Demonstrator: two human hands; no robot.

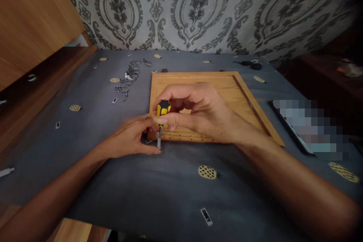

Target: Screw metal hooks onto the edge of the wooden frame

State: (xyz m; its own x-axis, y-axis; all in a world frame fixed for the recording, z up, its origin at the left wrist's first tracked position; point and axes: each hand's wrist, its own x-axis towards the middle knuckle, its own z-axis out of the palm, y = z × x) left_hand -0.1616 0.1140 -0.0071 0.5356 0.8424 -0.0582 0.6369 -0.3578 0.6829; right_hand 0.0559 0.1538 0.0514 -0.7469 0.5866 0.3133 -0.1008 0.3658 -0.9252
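My right hand (195, 111) is closed around a short yellow-and-black screwdriver (163, 109), held upright with its shaft pointing down. Under the tip sits a small metal hook (159, 140) at the front left corner of a wooden board (198, 83) with a raised rim. My left hand (133, 136) pinches near that hook, thumb along its lower end and fingers beside the screwdriver's shaft. A row of small holes runs along the board's near edge. Whether a screw lies under the tip is too small to tell.
Several metal hooks (132, 72) lie in a group at the back left. Keys (249, 64) rest at the back right, and a phone-like device (309, 128), partly blurred, lies right of the board. A wooden cabinet (36, 15) stands at left; a patterned curtain (159, 11) hangs behind.
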